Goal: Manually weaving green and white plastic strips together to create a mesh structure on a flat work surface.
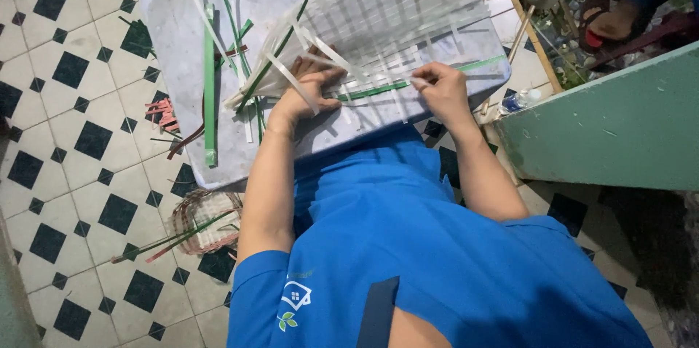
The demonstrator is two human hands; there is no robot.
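A woven mat of translucent white plastic strips (pixel 393 13) lies on a pale grey board (pixel 182 20). My left hand (pixel 309 89) presses flat on the near left edge of the weave, where loose white strip ends fan out. My right hand (pixel 440 86) pinches the end of a white strip at the near right edge. A green strip (pixel 408 84) runs across the weave between the two hands. Both forearms reach out from a blue shirt.
Loose green strips (pixel 210 93) lie on the board's left part. A small woven basket (pixel 204 220) and red scraps (pixel 162 111) sit on the black-and-white tiled floor. A green wall (pixel 619 129) stands right; another person's hand (pixel 611 24) and a bottle (pixel 520 100) are far right.
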